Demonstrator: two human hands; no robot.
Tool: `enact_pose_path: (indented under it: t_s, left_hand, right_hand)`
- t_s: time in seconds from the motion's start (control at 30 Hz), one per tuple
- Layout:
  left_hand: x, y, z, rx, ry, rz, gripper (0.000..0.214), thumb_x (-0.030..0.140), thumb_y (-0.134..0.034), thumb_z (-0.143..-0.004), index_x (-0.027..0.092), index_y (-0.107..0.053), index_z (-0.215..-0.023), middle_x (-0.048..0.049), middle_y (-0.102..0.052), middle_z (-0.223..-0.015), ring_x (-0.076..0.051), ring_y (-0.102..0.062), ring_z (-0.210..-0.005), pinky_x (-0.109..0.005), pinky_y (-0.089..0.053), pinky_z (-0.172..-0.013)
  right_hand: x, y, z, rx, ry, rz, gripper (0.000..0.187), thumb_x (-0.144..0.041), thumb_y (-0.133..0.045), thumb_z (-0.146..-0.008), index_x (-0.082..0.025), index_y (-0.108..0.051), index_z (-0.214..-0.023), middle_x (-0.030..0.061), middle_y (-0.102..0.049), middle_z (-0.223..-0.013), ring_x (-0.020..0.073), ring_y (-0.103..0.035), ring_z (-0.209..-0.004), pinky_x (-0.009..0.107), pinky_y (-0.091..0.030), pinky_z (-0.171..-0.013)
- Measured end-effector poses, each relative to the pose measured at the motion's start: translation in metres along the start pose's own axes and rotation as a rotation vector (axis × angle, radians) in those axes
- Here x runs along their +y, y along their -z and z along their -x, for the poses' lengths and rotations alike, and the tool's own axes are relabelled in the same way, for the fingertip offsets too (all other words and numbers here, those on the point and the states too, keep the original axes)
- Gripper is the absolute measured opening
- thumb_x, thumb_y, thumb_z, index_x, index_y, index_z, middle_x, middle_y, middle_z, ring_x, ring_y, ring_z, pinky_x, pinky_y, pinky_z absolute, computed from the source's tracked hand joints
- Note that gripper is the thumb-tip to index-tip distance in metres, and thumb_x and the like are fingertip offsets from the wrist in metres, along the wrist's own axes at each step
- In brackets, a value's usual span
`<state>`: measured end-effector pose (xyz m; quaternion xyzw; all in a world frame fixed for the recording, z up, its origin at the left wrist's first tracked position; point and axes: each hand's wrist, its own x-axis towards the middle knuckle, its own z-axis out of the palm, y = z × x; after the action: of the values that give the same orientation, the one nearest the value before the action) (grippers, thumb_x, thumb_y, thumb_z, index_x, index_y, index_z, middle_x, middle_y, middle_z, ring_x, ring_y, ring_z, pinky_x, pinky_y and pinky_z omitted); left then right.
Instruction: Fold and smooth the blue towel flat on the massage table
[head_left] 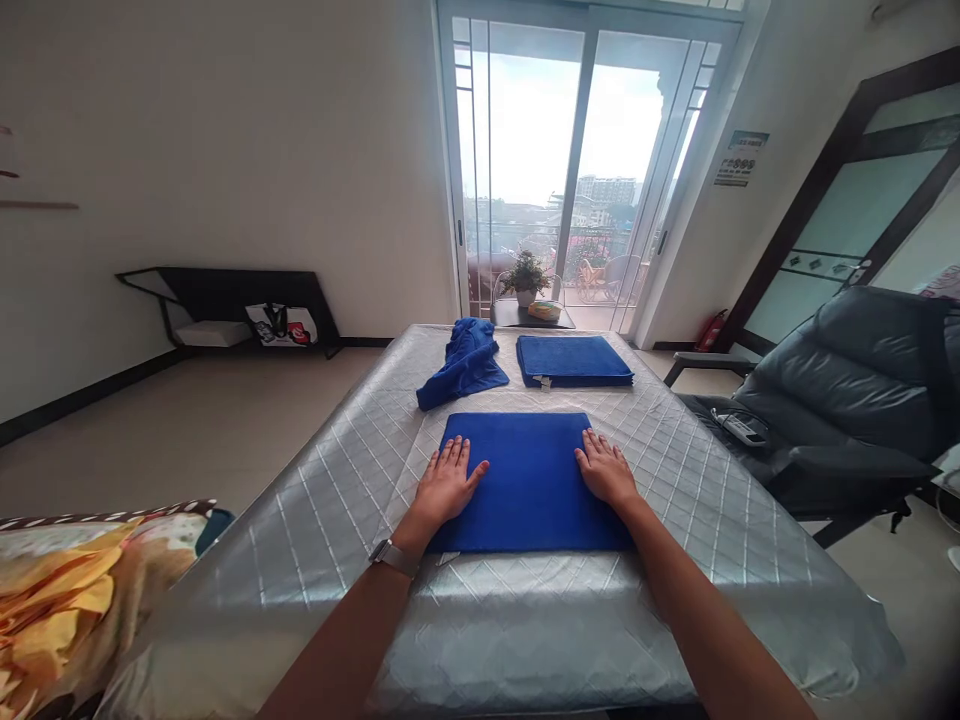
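Atop what looks like a quilted mattress [337,520], left hand [446,487] and right hand [606,472] lie open-palmed, flat on folded blue towel [529,480].

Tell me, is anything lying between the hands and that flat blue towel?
Nothing visible does. The left hand and the right hand both rest palms down directly on the folded blue towel, one near each side edge, fingers spread and touching it.

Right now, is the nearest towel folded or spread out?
Folded: the near towel lies as a compact, straight-edged rectangle, like the far towel and unlike the crumpled towel.
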<state>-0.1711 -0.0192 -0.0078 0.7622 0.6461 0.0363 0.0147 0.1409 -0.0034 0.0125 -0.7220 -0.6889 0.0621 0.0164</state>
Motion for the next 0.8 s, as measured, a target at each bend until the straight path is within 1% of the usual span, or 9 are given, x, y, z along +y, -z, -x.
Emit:
enact_pose_path:
  t_s: [0.1, 0.17, 0.3, 0.43, 0.5, 0.57, 0.63, 0.73, 0.8]
  left_hand:
    - [-0.002, -0.004, -0.002, -0.001, 0.007, -0.003, 0.081, 0.062, -0.012, -0.105, 0.005, -0.022, -0.162, -0.0153, -0.018, -0.169, -0.027, -0.017, -0.157, -0.045, -0.015, -0.127]
    - [-0.004, -0.007, -0.004, 0.013, 0.014, -0.008, 0.082, 0.062, -0.011, -0.104, 0.004, -0.024, -0.161, -0.0162, -0.019, -0.168, -0.027, -0.018, -0.156, -0.044, -0.016, -0.127]
    - [-0.013, -0.01, -0.007, 0.048, 0.11, 0.002, 0.087, 0.064, -0.008, -0.103, 0.0, -0.028, -0.159, -0.0209, -0.024, -0.166, -0.029, -0.024, -0.155, -0.044, -0.019, -0.126]
    - [-0.018, -0.006, -0.008, 0.066, 0.195, 0.01, 0.088, 0.065, -0.006, -0.102, 0.0, -0.031, -0.158, -0.0218, -0.028, -0.165, -0.029, -0.026, -0.154, -0.045, -0.021, -0.126]
    - [-0.013, 0.0, -0.007, 0.078, 0.18, 0.003, 0.088, 0.064, -0.007, -0.103, -0.001, -0.031, -0.157, -0.0229, -0.028, -0.164, -0.03, -0.026, -0.154, -0.045, -0.021, -0.126]
    - [0.0, 0.005, -0.005, 0.077, 0.093, 0.0, 0.088, 0.064, -0.009, -0.103, -0.002, -0.03, -0.157, -0.0228, -0.026, -0.165, -0.03, -0.024, -0.155, -0.043, -0.021, -0.126]
    - [0.026, 0.01, -0.004, 0.048, -0.05, 0.015, 0.087, 0.065, -0.011, -0.103, -0.001, -0.03, -0.158, -0.0209, -0.024, -0.166, -0.028, -0.022, -0.155, -0.041, -0.02, -0.126]
    - [0.084, 0.013, -0.009, 0.013, -0.268, 0.065, 0.083, 0.064, -0.012, -0.104, 0.004, -0.033, -0.158, -0.017, -0.028, -0.166, -0.024, -0.022, -0.155, -0.039, -0.018, -0.127]
    - [0.127, 0.011, -0.018, 0.048, -0.377, 0.107, 0.08, 0.061, -0.01, -0.105, 0.006, -0.033, -0.158, -0.0149, -0.029, -0.166, -0.022, -0.022, -0.155, -0.038, -0.018, -0.127]
  right_hand:
    - [0.002, -0.005, 0.0, 0.017, 0.007, -0.004, 0.065, -0.042, -0.016, -0.106, -0.015, -0.018, -0.165, 0.0023, -0.015, -0.171, 0.02, -0.015, -0.157, 0.042, -0.01, -0.127]
    - [0.002, -0.006, 0.0, 0.033, 0.007, -0.01, 0.064, -0.042, -0.016, -0.106, -0.015, -0.02, -0.165, 0.0026, -0.017, -0.171, 0.0201, -0.015, -0.157, 0.042, -0.01, -0.127]
    - [0.001, -0.006, 0.0, 0.054, 0.008, -0.026, 0.064, -0.041, -0.019, -0.106, -0.013, -0.023, -0.164, 0.003, -0.02, -0.17, 0.0213, -0.017, -0.157, 0.042, -0.011, -0.127]
    - [0.001, -0.007, 0.002, 0.088, 0.017, -0.053, 0.064, -0.041, -0.02, -0.106, -0.013, -0.026, -0.163, 0.0032, -0.022, -0.17, 0.0214, -0.019, -0.156, 0.042, -0.01, -0.127]
    - [0.001, -0.006, 0.003, 0.095, 0.021, -0.066, 0.064, -0.041, -0.02, -0.106, -0.012, -0.026, -0.163, 0.0034, -0.022, -0.17, 0.0214, -0.019, -0.156, 0.041, -0.01, -0.127]
    - [0.001, -0.005, 0.004, 0.088, 0.02, -0.075, 0.064, -0.041, -0.02, -0.106, -0.013, -0.026, -0.163, 0.0035, -0.021, -0.17, 0.0212, -0.018, -0.156, 0.041, -0.01, -0.127]
    - [0.0, -0.004, 0.004, 0.079, 0.019, -0.077, 0.064, -0.041, -0.021, -0.105, -0.014, -0.026, -0.163, 0.0036, -0.021, -0.17, 0.0209, -0.017, -0.157, 0.041, -0.01, -0.127]
    - [0.0, -0.004, 0.004, 0.086, 0.02, -0.071, 0.063, -0.04, -0.021, -0.106, -0.015, -0.026, -0.163, 0.0043, -0.022, -0.17, 0.0207, -0.018, -0.156, 0.041, -0.011, -0.127]
    - [0.002, -0.005, 0.005, 0.096, 0.028, -0.051, 0.063, -0.04, -0.021, -0.106, -0.014, -0.026, -0.163, 0.0052, -0.023, -0.169, 0.0209, -0.019, -0.156, 0.041, -0.012, -0.127]
